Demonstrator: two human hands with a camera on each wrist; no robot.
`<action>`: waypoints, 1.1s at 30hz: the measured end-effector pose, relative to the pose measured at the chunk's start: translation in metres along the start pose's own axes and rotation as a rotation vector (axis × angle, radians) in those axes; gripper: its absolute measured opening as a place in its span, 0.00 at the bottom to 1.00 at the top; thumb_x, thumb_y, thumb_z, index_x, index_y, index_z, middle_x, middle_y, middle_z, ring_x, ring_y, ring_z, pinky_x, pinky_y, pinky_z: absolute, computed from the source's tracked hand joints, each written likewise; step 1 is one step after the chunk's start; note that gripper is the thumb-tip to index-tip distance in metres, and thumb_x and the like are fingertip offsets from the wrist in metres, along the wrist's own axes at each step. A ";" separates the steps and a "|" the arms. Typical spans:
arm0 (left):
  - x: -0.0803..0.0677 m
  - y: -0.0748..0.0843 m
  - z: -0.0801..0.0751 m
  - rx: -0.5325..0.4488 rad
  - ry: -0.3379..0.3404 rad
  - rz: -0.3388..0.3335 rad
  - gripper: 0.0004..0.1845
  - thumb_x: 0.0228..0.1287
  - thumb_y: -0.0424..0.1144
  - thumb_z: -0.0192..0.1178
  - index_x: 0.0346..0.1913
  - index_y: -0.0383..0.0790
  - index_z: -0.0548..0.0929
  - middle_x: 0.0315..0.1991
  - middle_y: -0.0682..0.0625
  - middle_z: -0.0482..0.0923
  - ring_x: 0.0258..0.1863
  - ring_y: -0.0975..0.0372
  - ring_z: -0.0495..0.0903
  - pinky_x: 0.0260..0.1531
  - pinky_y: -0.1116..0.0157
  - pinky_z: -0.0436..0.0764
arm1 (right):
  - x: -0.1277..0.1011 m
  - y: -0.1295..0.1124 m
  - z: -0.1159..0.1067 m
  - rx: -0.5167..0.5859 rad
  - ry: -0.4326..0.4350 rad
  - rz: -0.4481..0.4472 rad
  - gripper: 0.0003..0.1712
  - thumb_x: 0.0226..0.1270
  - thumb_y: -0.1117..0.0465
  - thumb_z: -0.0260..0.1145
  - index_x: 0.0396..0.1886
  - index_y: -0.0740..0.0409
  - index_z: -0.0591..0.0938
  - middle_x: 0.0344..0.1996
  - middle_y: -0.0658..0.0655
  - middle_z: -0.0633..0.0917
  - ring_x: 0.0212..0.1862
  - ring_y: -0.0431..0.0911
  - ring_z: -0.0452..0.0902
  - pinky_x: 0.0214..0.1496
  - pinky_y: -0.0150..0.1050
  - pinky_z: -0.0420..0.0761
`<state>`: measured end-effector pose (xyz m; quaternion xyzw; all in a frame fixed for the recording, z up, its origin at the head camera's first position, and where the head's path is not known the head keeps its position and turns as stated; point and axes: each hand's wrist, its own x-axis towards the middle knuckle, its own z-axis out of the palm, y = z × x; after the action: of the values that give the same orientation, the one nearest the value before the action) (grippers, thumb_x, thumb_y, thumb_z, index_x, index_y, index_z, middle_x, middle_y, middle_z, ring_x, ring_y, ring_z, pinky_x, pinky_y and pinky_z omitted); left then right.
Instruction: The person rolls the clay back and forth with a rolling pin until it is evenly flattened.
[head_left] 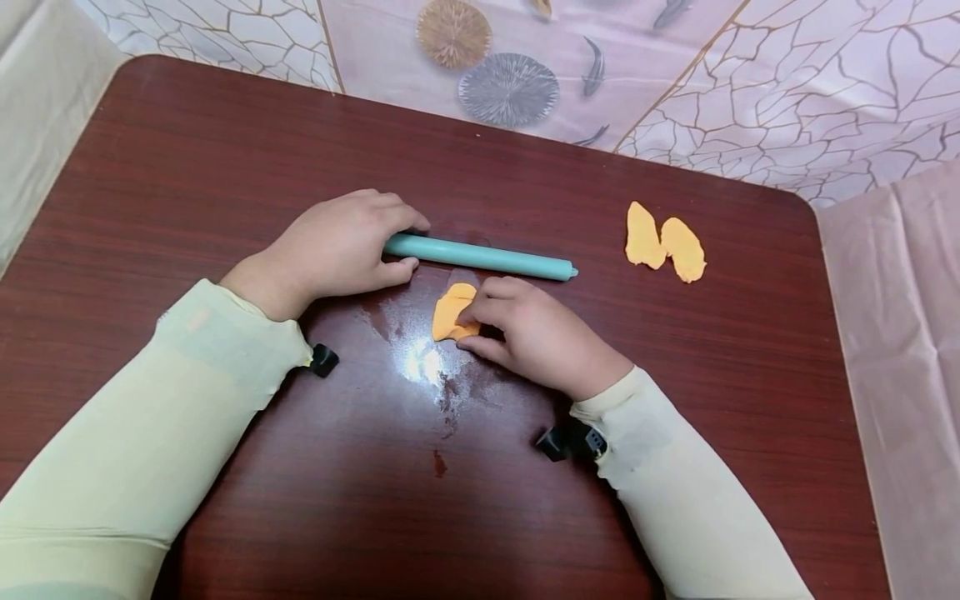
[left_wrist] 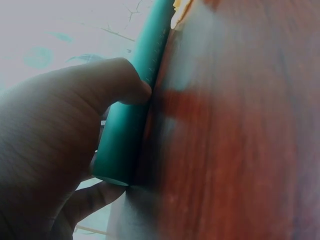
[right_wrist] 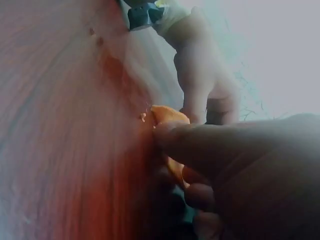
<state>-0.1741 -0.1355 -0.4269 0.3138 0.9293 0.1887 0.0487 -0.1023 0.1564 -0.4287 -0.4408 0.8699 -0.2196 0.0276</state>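
My left hand (head_left: 337, 242) grips one end of a teal rolling pin (head_left: 487, 257), which lies across the middle of the table. In the left wrist view the thumb bends over the pin's side (left_wrist: 142, 50), and a finger touches its end. Just in front of the pin, my right hand (head_left: 525, 329) pinches the edge of a flattened piece of orange dough (head_left: 448, 310) between thumb and fingers. From the right wrist, the dough (right_wrist: 167, 114) shows tilted up, partly hidden behind the thumb.
Two flattened orange dough pieces (head_left: 682, 250) lie side by side at the back right of the dark red table (head_left: 225, 142). Whitish smears and a bright glare mark the tabletop around the dough. Patterned cloth (head_left: 825, 92) hangs behind the far edge.
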 end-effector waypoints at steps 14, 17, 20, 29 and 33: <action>0.000 -0.001 0.000 -0.012 0.005 0.009 0.26 0.72 0.49 0.71 0.68 0.44 0.87 0.62 0.47 0.87 0.60 0.49 0.83 0.66 0.47 0.81 | 0.000 0.001 0.006 -0.030 0.056 -0.032 0.15 0.75 0.50 0.79 0.53 0.53 0.90 0.44 0.49 0.86 0.47 0.43 0.79 0.57 0.41 0.82; 0.000 -0.001 0.000 -0.009 0.009 0.011 0.26 0.72 0.49 0.70 0.68 0.44 0.87 0.61 0.48 0.87 0.60 0.49 0.83 0.65 0.47 0.81 | 0.003 -0.002 0.009 -0.067 0.051 -0.044 0.17 0.77 0.48 0.78 0.54 0.52 0.91 0.47 0.50 0.87 0.50 0.45 0.80 0.61 0.42 0.82; 0.000 -0.001 -0.001 -0.006 0.016 0.015 0.26 0.72 0.49 0.70 0.68 0.44 0.87 0.61 0.48 0.88 0.60 0.49 0.83 0.65 0.47 0.81 | 0.006 -0.004 0.012 -0.096 0.083 -0.059 0.12 0.80 0.49 0.76 0.51 0.51 0.93 0.47 0.50 0.89 0.52 0.47 0.83 0.64 0.43 0.83; -0.001 -0.002 -0.001 -0.004 0.016 0.008 0.25 0.72 0.49 0.71 0.68 0.44 0.87 0.60 0.48 0.88 0.59 0.49 0.83 0.65 0.46 0.81 | 0.008 -0.002 0.013 0.021 0.141 0.027 0.09 0.78 0.50 0.78 0.48 0.49 0.92 0.41 0.47 0.88 0.45 0.41 0.82 0.56 0.38 0.82; 0.000 0.000 0.001 -0.008 0.000 0.000 0.26 0.72 0.50 0.70 0.68 0.45 0.87 0.60 0.48 0.87 0.59 0.49 0.83 0.64 0.47 0.82 | 0.003 -0.001 0.006 0.001 0.059 0.032 0.13 0.75 0.49 0.81 0.51 0.50 0.92 0.42 0.47 0.86 0.43 0.41 0.78 0.50 0.37 0.81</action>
<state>-0.1734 -0.1351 -0.4277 0.3136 0.9285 0.1924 0.0500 -0.1021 0.1510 -0.4335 -0.4201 0.8772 -0.2322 0.0056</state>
